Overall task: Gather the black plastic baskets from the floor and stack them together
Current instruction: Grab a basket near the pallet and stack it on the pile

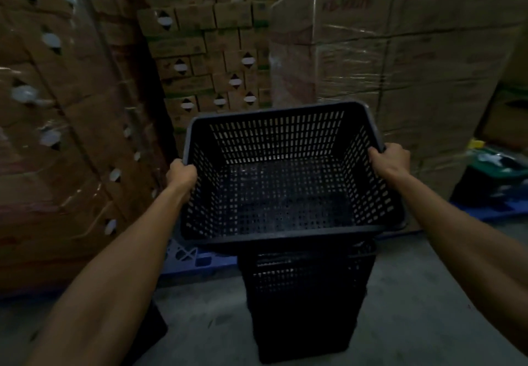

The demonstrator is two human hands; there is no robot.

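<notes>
Hands grip a black slotted basket (pixel 288 171) by its side rims, left hand (pixel 180 173) and right hand (pixel 391 160) opposite, keeping it level. It hangs directly above a basket stack (pixel 305 303) on the floor (pixel 200 320), seemingly lined up to nest.

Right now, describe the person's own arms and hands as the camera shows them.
Both forearms are bare up to the bottom edge of the frame; no sleeves show. The left hand and right hand wear no gloves. No watch, wristband or ring is visible in this dim light.

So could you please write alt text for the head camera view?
Two hands, left hand and right hand, grip the side rims of a black plastic basket held above a basket stack on the floor, with wrapped cardboard boxes behind.
</notes>
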